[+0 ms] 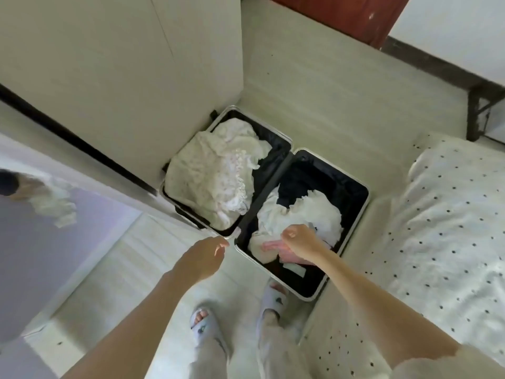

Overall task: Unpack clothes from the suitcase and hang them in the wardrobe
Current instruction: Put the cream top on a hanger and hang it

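Two bare forearms are stretched forward and down over a pair of slippered feet [207,321]. At far left, a mirrored wardrobe door [49,242] is seen, with a blurred reflection in it. Next, the left hand [203,258] is held above the floor just beside the near corner of the suitcase [352,212], its fingers loosely curled and nothing held. The suitcase lies open on the floor against the wardrobe, with white clothes [216,173] heaped in its left half. In the right half, more white clothes [314,212] and a pink garment [273,246] are piled; the right hand [302,242] is closed on the pink garment. At far right, a dotted bedspread [451,214] is visible.
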Available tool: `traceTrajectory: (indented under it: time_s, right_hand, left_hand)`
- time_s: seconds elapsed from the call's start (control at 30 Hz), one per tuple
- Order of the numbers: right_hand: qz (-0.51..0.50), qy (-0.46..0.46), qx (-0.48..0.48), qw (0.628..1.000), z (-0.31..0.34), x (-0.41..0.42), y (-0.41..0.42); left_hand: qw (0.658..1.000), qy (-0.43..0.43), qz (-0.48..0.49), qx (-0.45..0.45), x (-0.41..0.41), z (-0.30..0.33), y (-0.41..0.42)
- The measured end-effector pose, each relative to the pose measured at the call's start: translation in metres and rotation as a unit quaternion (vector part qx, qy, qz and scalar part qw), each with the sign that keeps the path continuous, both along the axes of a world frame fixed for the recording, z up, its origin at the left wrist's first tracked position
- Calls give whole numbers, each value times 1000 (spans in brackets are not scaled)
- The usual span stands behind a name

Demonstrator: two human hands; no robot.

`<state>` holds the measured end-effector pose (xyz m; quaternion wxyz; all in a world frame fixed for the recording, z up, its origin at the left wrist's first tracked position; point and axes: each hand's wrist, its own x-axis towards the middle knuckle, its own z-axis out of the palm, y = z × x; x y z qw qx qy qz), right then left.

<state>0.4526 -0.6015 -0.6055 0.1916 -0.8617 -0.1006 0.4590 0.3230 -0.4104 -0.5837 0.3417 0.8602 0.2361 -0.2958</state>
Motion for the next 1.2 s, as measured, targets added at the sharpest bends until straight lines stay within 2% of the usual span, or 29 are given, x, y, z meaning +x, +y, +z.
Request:
traceTrajectory:
  time_s: [0.03, 0.1, 0.2, 0.33, 0.4, 0.53, 0.63, 0.7, 0.8, 0.83, 0.9, 1.0, 1.1, 1.2]
  right_hand:
    - [-23, 5, -13, 1000, -34, 12, -10]
    - [-14, -17, -42, 999, -48, 19, -16]
    - [3, 0, -38, 999, -117, 33, -29]
    - [49, 26, -85, 995, -231, 43, -52]
    - [89, -3, -118, 989, -283, 61, -54]
    - [126, -116, -189, 967, -357, 114, -50]
    - [144, -191, -264, 934, -420, 149, -51]
    - [157, -202, -327, 910, -452, 167, -57]
    - [140, -202, -407, 880, -477, 182, -68]
    - [132, -202, -401, 884, -484, 183, -68]
    - [79, -180, -332, 923, -486, 173, -68]
    - [-60, -115, -187, 974, -454, 156, -64]
    - [-90, -62, -149, 983, -405, 147, -66]
    - [-85, -41, -139, 986, -350, 138, -60]
  left_hand:
    - [1000, 18, -2, -4, 12, -36, -8]
    - [1000, 31, -1, -2, 17, -54, -8]
    - [996, 89, -23, 0, 29, -134, -14]
    - [987, 138, -82, 30, 51, -239, -12]
    - [987, 125, -86, 46, 70, -299, -12]
    - [989, 41, -100, 101, 100, -384, -17]
    - [973, -4, -160, 169, 115, -451, -19]
    - [967, -36, -169, 190, 121, -483, -20]
    - [972, -56, -127, 189, 123, -504, -26]
    - [973, -57, -120, 189, 124, -508, -28]
    - [978, -52, -112, 171, 126, -505, -31]
    - [988, -18, -91, 124, 131, -479, -27]
    - [998, 18, -8, 59, 142, -428, -25]
    - [1000, 6, -7, 29, 145, -374, -26]
